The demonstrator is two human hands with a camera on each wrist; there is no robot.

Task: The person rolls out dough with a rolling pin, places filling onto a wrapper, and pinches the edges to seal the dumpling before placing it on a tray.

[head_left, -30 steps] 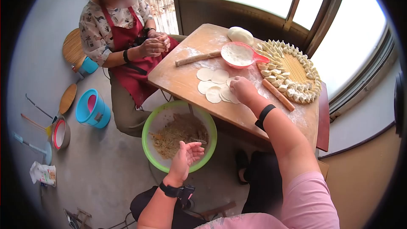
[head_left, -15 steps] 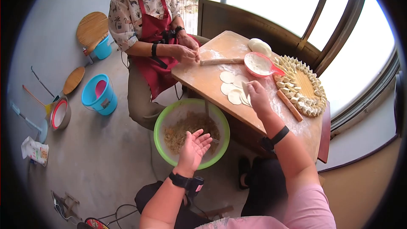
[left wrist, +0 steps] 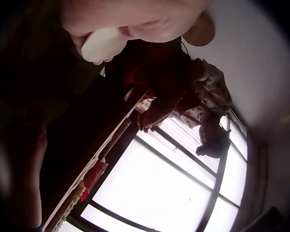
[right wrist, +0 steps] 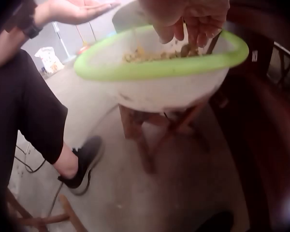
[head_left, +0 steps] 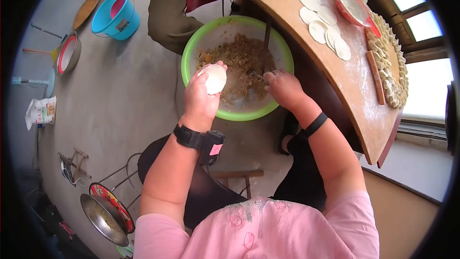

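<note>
On my left hand (head_left: 200,97) lies a round white dumpling wrapper (head_left: 214,79), with the thumb at its near edge and fingertips behind it. The left wrist view shows the same wrapper (left wrist: 105,44) between thumb side and fingers. My right hand (head_left: 283,88) reaches over the rim of a green-edged bowl (head_left: 186,62) and pinches a thin metal-looking utensil (head_left: 257,75); its lower end is in the crumbly filling (head_left: 235,55). From the right wrist view, the right hand's fingertips (right wrist: 201,38) point down just above the filling.
A floured wooden table (head_left: 306,33) at right bears several wrappers (head_left: 317,31), a rolling pin (head_left: 375,77), a red strainer (head_left: 352,7) of flour and a mat of dumplings (head_left: 390,62). Another person's leg (head_left: 167,19) is beside the bowl. A blue bucket (head_left: 125,26) stands on the floor.
My right hand has left the wrappers on the table and come down to the bowl's utensil. A wrapper now lies on my left hand, which was bare before. The head view has tilted down.
</note>
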